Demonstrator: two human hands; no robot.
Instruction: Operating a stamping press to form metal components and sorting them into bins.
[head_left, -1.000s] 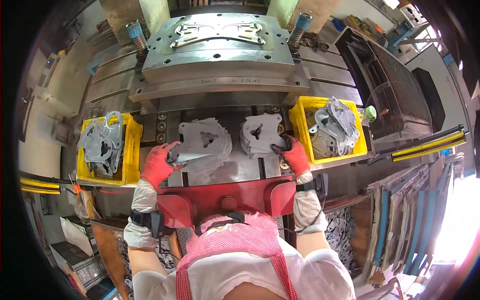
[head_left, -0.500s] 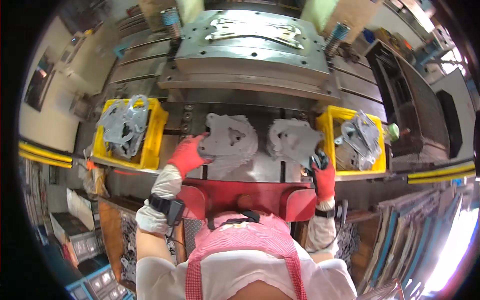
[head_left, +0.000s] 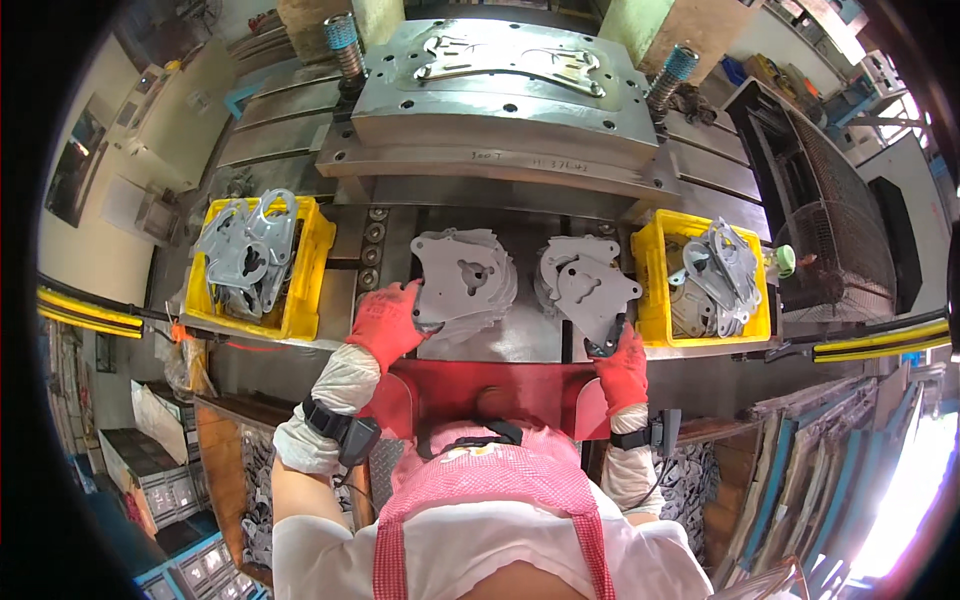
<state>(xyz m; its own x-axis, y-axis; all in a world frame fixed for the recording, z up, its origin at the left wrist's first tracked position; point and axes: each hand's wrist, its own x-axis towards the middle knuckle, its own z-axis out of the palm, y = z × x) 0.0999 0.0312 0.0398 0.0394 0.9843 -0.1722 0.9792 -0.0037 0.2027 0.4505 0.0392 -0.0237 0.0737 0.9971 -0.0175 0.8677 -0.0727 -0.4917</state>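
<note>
Two stacks of flat grey stamped metal plates lie side by side in front of me, the left stack (head_left: 462,275) and the right stack (head_left: 583,285). My left hand (head_left: 388,322), in a red glove with dark fingertips, grips the left edge and lower corner of the left stack's top plate. At the right stack, my red-gloved right hand (head_left: 618,362) pinches the near corner of the top plate, which sits askew on those beneath. Its fingertips are partly hidden at the plate's edge.
Yellow bins with loose metal plates stand on both sides, the left bin (head_left: 322,262) and the right bin (head_left: 648,275). Beyond the stacks is a heavy steel die block (head_left: 500,135) with a shaped part on top. A red panel (head_left: 487,385) lies near my body.
My right hand has moved left and slightly toward me, and the right stack's top plate has turned with it. My left hand has shifted slightly right and nearer me.
</note>
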